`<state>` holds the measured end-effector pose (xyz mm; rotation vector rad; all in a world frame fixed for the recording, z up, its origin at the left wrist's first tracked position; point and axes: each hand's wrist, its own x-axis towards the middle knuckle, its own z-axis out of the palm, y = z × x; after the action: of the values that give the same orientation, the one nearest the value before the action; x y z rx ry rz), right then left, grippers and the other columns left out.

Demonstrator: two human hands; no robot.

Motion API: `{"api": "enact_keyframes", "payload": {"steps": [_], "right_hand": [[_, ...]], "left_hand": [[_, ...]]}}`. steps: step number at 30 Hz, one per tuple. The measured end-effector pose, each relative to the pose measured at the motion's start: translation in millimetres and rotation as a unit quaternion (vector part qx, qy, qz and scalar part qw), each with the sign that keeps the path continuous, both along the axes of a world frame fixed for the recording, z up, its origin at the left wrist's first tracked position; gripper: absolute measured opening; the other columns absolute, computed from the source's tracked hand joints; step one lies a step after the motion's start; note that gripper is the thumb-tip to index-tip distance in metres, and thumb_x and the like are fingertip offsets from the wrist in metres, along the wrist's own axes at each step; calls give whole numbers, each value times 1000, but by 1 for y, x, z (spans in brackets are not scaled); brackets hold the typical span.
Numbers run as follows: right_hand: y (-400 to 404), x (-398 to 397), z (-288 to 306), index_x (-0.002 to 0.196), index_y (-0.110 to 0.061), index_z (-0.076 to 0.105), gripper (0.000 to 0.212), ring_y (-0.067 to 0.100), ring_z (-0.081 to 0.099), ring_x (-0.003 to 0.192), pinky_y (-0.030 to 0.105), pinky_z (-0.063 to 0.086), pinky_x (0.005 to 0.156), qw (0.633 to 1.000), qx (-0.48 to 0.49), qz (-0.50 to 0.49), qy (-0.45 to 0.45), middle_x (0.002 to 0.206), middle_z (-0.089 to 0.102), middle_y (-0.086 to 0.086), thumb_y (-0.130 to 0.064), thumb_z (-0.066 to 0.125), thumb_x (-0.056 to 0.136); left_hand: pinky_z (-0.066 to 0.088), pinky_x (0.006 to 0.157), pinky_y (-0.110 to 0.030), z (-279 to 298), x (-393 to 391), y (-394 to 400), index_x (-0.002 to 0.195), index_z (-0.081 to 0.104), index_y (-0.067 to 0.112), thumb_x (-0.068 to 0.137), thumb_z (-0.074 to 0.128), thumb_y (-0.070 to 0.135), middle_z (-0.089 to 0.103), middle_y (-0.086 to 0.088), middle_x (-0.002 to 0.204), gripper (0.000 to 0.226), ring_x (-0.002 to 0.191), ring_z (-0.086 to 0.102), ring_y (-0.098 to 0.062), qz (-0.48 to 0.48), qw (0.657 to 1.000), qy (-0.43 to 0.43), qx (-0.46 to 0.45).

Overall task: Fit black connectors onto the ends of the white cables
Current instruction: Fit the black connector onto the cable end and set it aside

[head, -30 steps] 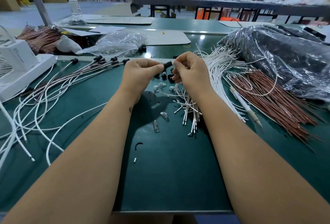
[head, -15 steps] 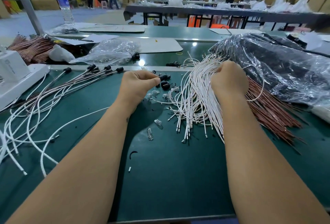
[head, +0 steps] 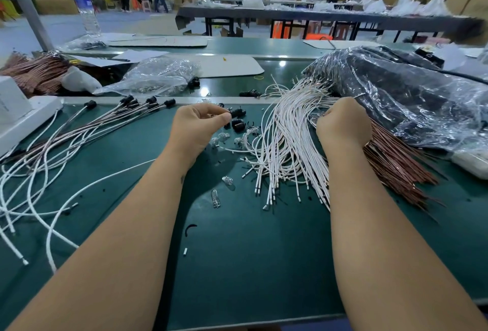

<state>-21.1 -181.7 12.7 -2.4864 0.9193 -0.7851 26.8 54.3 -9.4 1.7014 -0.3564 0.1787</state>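
Observation:
My left hand (head: 196, 126) pinches a black connector (head: 237, 113) at its fingertips, just above a few loose black connectors (head: 237, 125) on the green table (head: 250, 264). My right hand (head: 343, 123) is curled into the loose bundle of white cables (head: 285, 145) and grips some of its strands near the far end. The cables' near ends fan out toward me. On the left lie finished white cables with black connectors (head: 148, 101) on their far ends.
Reddish-brown wires (head: 396, 167) lie under my right wrist beside a big clear plastic bag (head: 409, 93). Small glass bulbs (head: 227, 180) sit mid-table. A white machine (head: 23, 114) stands at the left edge, a crumpled plastic bag (head: 155, 77) and a water bottle (head: 85, 11) behind.
My right hand left the connector at the left hand and moved right into the white cable bundle, where it now grips strands. The left hand keeps its connector in place.

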Motion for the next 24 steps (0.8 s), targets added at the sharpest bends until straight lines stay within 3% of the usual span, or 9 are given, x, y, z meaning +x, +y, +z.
{"api": "enact_keyframes", "payload": {"steps": [4, 8, 11, 14, 18, 21, 24], "right_hand": [[1, 2, 1, 95, -6, 69, 12, 34, 62, 94, 36, 46, 70, 999, -30, 10, -37, 102, 66, 15, -11, 59, 90], [13, 3, 5, 101, -11, 71, 15, 27, 61, 91, 31, 43, 68, 987, -61, 45, -138, 107, 63, 10, -20, 65, 92], [23, 6, 5, 95, -10, 73, 14, 17, 58, 80, 26, 40, 65, 973, -92, 122, -171, 102, 67, 7, -21, 68, 89], [34, 9, 4, 94, -10, 73, 12, 19, 59, 78, 27, 42, 63, 960, -130, 189, -163, 97, 67, 6, -19, 66, 91], [57, 13, 5, 98, -6, 67, 12, 18, 60, 76, 23, 42, 62, 922, -185, 280, -191, 94, 67, 8, -11, 58, 96], [78, 15, 5, 95, -1, 63, 7, 15, 59, 76, 16, 47, 69, 895, -75, 352, -262, 89, 66, 8, -5, 58, 94], [94, 15, 5, 91, -6, 61, 4, 17, 66, 81, 21, 54, 79, 838, 198, 383, -335, 89, 68, 8, -3, 60, 92]], "left_hand": [[44, 70, -24, 0, -1, -1, 77, 74, 21, 82, 75, 18, 59, -12, 70, 6, 67, 49, -17, -3, 1000, 5, 13], [43, 60, -11, -2, 1, -1, 78, 74, 21, 82, 75, 19, 56, 13, 51, 5, 51, 47, -3, 4, 1000, -1, 29], [45, 66, -18, -3, 1, -1, 77, 73, 22, 83, 74, 21, 58, 3, 60, 6, 60, 49, -10, 5, 1000, -3, 29], [49, 69, -18, -3, 1, -2, 75, 72, 23, 83, 74, 22, 63, 3, 64, 9, 64, 54, -11, 11, 999, -3, 32], [41, 54, -11, -2, 0, -1, 79, 69, 18, 87, 70, 20, 57, -3, 67, 8, 57, 46, -9, 30, 999, -8, 17], [39, 54, -11, -1, 0, -1, 88, 64, 12, 93, 62, 15, 53, -1, 71, 6, 56, 44, -3, 57, 997, -40, -22], [45, 68, -28, 2, 3, 0, 99, 55, 10, 97, 54, 16, 55, -5, 92, 6, 75, 50, -7, 129, 987, -97, -14]]}}
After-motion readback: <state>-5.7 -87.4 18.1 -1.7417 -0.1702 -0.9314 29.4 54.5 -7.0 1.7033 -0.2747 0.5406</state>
